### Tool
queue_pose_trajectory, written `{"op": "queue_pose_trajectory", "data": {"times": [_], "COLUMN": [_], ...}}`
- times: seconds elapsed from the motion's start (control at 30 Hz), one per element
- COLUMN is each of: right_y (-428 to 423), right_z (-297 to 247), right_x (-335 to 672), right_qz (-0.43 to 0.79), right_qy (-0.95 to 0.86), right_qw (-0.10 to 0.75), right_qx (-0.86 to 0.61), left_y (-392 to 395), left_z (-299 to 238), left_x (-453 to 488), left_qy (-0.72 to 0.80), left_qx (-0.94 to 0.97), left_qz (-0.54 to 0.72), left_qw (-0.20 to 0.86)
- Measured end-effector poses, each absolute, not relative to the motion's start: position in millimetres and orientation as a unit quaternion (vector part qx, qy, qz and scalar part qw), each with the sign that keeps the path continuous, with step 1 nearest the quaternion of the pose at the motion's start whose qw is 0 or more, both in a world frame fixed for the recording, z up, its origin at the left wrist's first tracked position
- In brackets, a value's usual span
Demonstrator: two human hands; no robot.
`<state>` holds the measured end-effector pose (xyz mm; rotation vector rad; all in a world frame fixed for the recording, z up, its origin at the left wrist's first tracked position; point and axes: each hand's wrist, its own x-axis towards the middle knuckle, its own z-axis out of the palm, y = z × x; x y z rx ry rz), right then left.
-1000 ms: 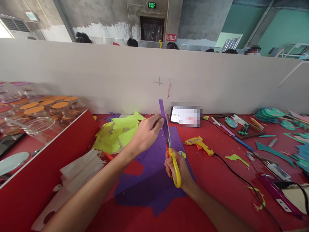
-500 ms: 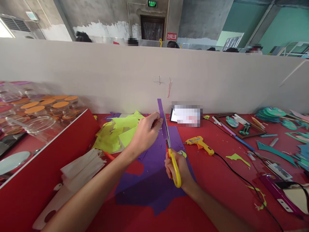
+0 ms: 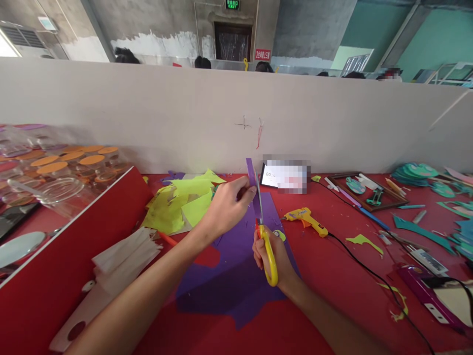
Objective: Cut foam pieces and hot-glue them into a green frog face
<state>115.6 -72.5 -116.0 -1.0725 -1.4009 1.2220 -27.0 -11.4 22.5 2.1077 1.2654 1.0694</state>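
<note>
Between thumb and fingers, my left hand [image 3: 233, 203] pinches a narrow purple strip [image 3: 250, 170], held upright. My right hand [image 3: 274, 257] grips yellow-handled scissors [image 3: 272, 261], blades pointing up alongside the strip. The blades look nearly closed on the strip's right edge; whether they are cutting into it I cannot tell. Under both hands lies a large purple sheet [image 3: 236, 276] with an irregular cut edge. Bright yellow-green pieces [image 3: 166, 209] lie left of my left hand. A small yellow-green round piece [image 3: 280, 235] sits beside my right hand.
A yellow glue gun [image 3: 305, 220] lies to the right, its black cord trailing across the red table [image 3: 332, 286]. Behind stands a phone [image 3: 269, 175] against the white partition [image 3: 166, 108]. A framed tray [image 3: 391, 201] holds small parts. Clear jars [image 3: 107, 165] stand beyond the left divider [image 3: 74, 246].
My left hand and the purple strip have shifted slightly right and down, further between the scissors. The scissor blades have come closer together. My right hand stays in nearly the same place.
</note>
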Motion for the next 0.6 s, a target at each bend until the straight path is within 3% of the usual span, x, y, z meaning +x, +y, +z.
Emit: {"op": "queue_pose_trajectory", "data": {"times": [0.6], "right_y": [-74.5], "right_z": [-111.6], "right_x": [115.1], "right_qz": [0.513], "right_qy": [-0.555], "right_qw": [0.478], "right_qx": [-0.448], "left_y": [-12.9], "left_z": [22.1], "left_x": [-24.8], "left_qy": [0.463], "left_qx": [0.741], "left_qz": [0.428], "left_qw": [0.232]}}
